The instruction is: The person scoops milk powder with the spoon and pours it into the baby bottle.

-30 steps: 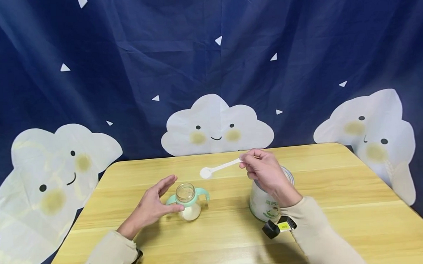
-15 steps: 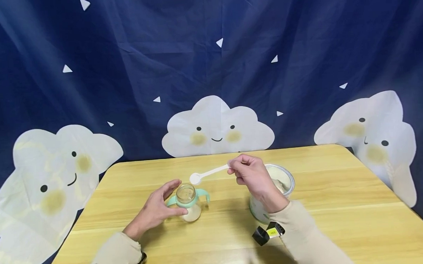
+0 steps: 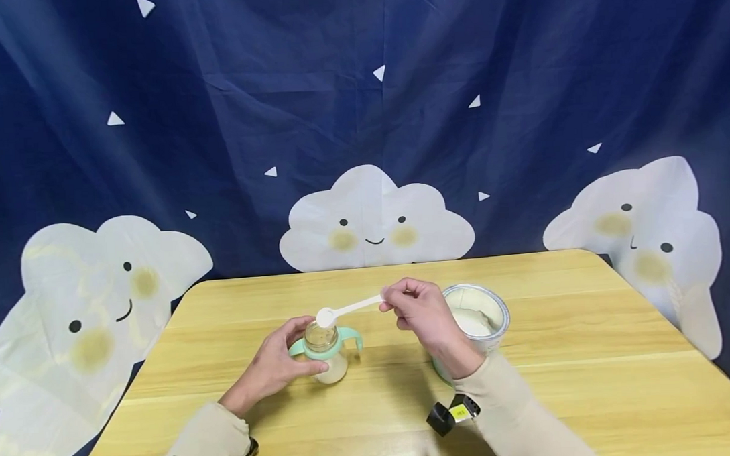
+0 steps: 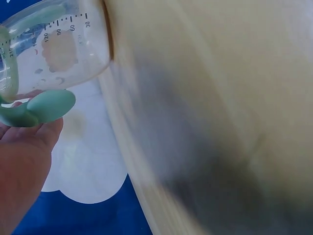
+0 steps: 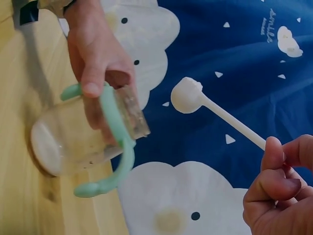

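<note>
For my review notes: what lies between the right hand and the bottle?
The white scoop, its bowl apart from the bottle; the right wrist view shows this.

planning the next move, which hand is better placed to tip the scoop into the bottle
Right, I'd say: the right hand pinches the scoop and holds it above the open bottle. The left hand is curled around the bottle, so it seems better suited to steadying.
</note>
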`<act>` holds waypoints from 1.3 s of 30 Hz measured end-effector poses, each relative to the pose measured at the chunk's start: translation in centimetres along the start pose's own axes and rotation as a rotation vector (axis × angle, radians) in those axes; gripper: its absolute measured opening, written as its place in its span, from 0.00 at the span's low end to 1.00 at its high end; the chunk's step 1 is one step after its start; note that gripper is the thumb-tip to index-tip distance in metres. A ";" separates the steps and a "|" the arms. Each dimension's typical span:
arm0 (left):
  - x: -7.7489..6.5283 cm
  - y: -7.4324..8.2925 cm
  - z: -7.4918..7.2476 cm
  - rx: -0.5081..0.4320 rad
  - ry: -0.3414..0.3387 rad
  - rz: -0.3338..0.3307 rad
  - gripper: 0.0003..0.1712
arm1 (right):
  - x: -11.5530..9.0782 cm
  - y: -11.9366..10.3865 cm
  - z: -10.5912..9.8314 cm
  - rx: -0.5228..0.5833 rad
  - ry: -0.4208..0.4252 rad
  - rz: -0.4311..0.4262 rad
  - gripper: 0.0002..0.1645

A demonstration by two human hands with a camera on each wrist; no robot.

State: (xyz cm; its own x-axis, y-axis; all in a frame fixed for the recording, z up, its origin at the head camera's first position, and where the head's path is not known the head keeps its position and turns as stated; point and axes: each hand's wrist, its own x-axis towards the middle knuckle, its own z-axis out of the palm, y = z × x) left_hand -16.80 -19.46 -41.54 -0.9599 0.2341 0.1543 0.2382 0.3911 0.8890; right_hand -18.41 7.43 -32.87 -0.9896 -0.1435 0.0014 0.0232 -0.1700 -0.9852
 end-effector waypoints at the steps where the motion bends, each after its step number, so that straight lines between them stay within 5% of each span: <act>1: 0.0 0.0 0.0 0.002 0.001 0.001 0.47 | 0.0 0.2 0.1 -0.001 0.001 0.003 0.12; 39: -0.1 -0.3 0.2 0.030 0.014 -0.044 0.41 | 0.4 2.7 0.4 -0.112 -0.017 0.038 0.06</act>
State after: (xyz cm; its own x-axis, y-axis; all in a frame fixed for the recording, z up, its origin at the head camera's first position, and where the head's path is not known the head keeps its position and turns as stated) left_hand -16.76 -19.41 -41.92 -0.9713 0.2042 0.1217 0.2002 0.4270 0.8818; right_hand -18.65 6.58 -35.43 -0.9858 -0.1641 -0.0346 0.0441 -0.0542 -0.9976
